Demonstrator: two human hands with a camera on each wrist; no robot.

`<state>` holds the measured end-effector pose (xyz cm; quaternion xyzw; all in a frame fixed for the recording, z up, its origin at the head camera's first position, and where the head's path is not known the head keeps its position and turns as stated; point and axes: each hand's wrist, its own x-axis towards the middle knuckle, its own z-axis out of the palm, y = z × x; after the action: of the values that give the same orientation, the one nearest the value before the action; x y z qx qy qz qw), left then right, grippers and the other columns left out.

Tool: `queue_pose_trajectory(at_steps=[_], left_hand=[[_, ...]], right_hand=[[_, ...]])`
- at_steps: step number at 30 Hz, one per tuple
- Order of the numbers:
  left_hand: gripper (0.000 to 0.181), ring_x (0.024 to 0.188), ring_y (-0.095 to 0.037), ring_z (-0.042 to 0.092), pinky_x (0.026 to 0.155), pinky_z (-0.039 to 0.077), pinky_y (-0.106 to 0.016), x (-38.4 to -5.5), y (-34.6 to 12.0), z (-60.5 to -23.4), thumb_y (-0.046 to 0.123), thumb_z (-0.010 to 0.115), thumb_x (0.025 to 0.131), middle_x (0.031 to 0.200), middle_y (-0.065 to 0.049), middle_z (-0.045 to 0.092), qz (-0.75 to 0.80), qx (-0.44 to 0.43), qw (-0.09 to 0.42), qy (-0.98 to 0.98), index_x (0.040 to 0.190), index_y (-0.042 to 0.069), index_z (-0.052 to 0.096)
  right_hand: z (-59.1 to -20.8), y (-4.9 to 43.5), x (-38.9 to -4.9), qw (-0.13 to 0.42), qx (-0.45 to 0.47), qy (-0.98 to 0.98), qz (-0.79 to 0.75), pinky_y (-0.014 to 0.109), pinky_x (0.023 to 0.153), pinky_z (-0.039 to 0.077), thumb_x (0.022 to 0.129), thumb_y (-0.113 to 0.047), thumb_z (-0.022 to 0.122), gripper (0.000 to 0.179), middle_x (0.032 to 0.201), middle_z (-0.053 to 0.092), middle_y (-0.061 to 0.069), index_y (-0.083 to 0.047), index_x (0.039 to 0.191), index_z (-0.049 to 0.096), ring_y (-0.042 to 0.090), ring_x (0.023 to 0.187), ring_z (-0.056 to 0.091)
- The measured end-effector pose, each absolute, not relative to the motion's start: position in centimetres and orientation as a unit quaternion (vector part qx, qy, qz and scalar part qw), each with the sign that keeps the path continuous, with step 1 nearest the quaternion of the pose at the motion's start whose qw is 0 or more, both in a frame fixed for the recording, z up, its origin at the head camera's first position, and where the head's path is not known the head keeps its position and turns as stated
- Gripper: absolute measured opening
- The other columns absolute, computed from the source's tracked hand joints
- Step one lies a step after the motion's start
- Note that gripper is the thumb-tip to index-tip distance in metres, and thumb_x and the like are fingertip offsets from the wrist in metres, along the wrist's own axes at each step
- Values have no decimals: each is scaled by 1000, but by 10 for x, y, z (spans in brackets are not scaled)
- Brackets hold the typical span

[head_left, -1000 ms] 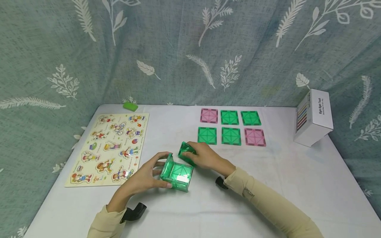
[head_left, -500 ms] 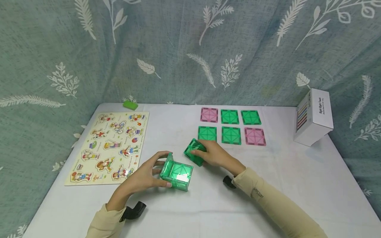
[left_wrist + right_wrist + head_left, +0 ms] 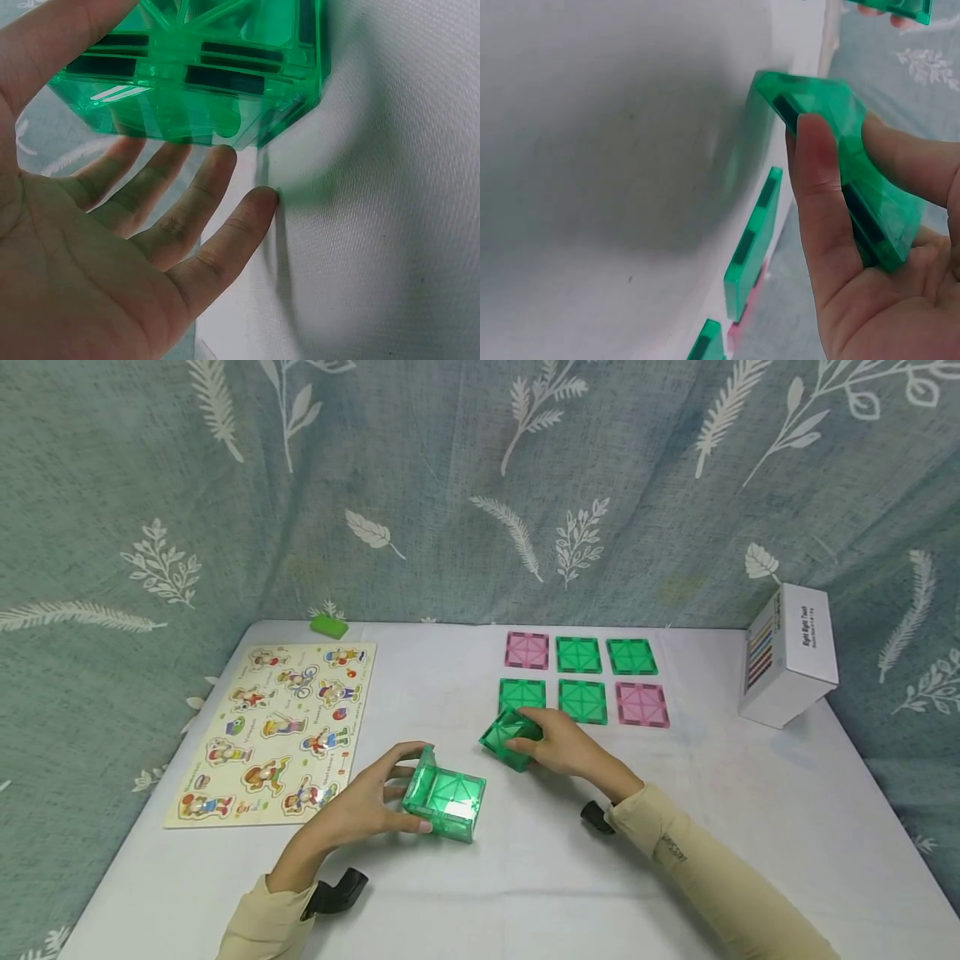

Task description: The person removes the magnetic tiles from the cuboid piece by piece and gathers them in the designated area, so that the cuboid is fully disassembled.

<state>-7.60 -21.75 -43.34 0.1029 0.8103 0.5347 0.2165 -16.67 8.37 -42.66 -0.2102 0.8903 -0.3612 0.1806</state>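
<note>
My left hand (image 3: 367, 810) holds an open boxlike build of green see-through magnetic tiles (image 3: 456, 795) on the table, thumb at its near wall and fingers behind its left side. In the left wrist view, the thumb lies over the build (image 3: 195, 67) and the fingertips are close to its lower edge. To the right and a little farther back, my right hand (image 3: 562, 743) pinches a tilted piece of green magnetic tiles (image 3: 504, 735) between thumb and fingers. The right wrist view has this piece (image 3: 817, 97) partly covered by the fingers; how many tiles it holds cannot be told.
Beyond my right hand, green tiles (image 3: 582, 702) and pink tiles (image 3: 642, 704) lie flat in two rows. A picture puzzle board (image 3: 255, 718) lies at left, a green block (image 3: 328, 627) behind it. A white box (image 3: 795, 652) stands at far right.
My right hand has moved right and slightly away with the green tile piece, widening the gap to the boxlike build. My left hand and the build have stayed in place.
</note>
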Motion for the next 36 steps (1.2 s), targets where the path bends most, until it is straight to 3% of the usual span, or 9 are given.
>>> queue_pose_trajectory(at_steps=[2, 12, 21, 29, 36], left_hand=[[99, 135, -54, 47, 103, 53, -52, -76, -218, -434, 19, 90, 73, 155, -24, 37, 534, 103, 217, 810, 153, 21, 32], [99, 135, -55, 46, 100, 55, -49, -75, -219, -434, 19, 90, 73, 155, -24, 36, 542, 106, 216, 806, 153, 20, 32], [98, 135, -54, 47, 100, 55, -48, -76, -220, -434, 18, 90, 73, 154, -24, 38, 544, 114, 210, 805, 152, 20, 33], [99, 134, -55, 47, 98, 56, -47, -74, -221, -437, 18, 90, 73, 155, -23, 36, 546, 110, 216, 802, 153, 19, 32], [98, 133, -54, 48, 97, 57, -47, -75, -220, -434, 17, 90, 73, 153, -25, 38, 547, 114, 217, 800, 153, 19, 32]], right_hand=[[-427, 86, -167, 178, -215, 890, -360, 55, 116, 40, 96, -28, 68, 63, 150, 51, 19, 1, 148, 45, 35, 142, 47], [-431, 95, -169, 180, -235, 882, -366, 57, 110, 45, 92, -24, 74, 54, 143, 60, 14, -9, 140, 57, 39, 134, 54], [-431, 100, -171, 181, -241, 883, -361, 56, 110, 46, 88, -23, 78, 55, 143, 60, 12, -15, 139, 60, 35, 135, 53], [-435, 97, -172, 166, -231, 891, -355, 48, 92, 53, 84, -24, 82, 50, 129, 66, 12, -22, 131, 64, 29, 118, 59], [-436, 100, -173, 158, -240, 888, -358, 53, 100, 51, 91, -20, 74, 44, 133, 65, 13, -19, 134, 64, 33, 124, 59]])
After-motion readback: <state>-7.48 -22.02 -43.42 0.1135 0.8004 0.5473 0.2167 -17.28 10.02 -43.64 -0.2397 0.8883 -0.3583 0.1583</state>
